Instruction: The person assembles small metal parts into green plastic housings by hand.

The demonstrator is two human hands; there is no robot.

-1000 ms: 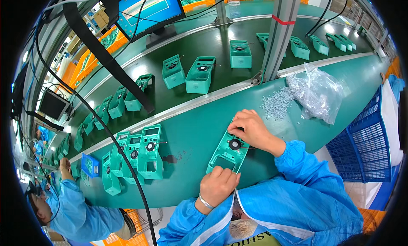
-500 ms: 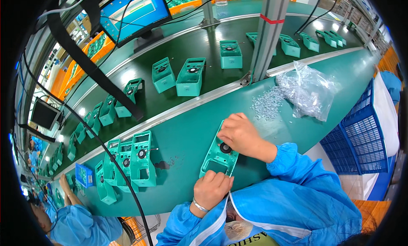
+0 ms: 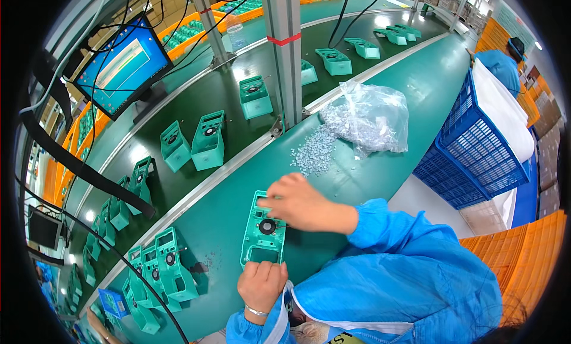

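A green plastic housing (image 3: 252, 237) with a round black fan (image 3: 267, 226) lies open side up on the bench in front of me. My left hand (image 3: 262, 284) grips its near end, thumb and fingers closed over the rim. Above its far end is my right hand (image 3: 303, 202), fingers bent together and tips down at the housing's inner parts; anything pinched in them is hidden. Beyond the right hand, small pale grey pieces (image 3: 312, 154) lie loose beside a clear plastic bag (image 3: 377, 121) of the same pieces.
Several green housings (image 3: 172, 266) stand close together at left, near a small blue bin (image 3: 113, 302). More housings (image 3: 208, 145) line the dark conveyor (image 3: 232, 130) behind a metal rail. A metal post (image 3: 284, 64) rises there. Blue crates (image 3: 470, 148) stand at right; a black cable (image 3: 128, 264) crosses the left side.
The whole view has swung to the right, so the bench things sit further left. The left hand keeps its grip on the housing; the right hand's fingers are less tightly curled at the far end.
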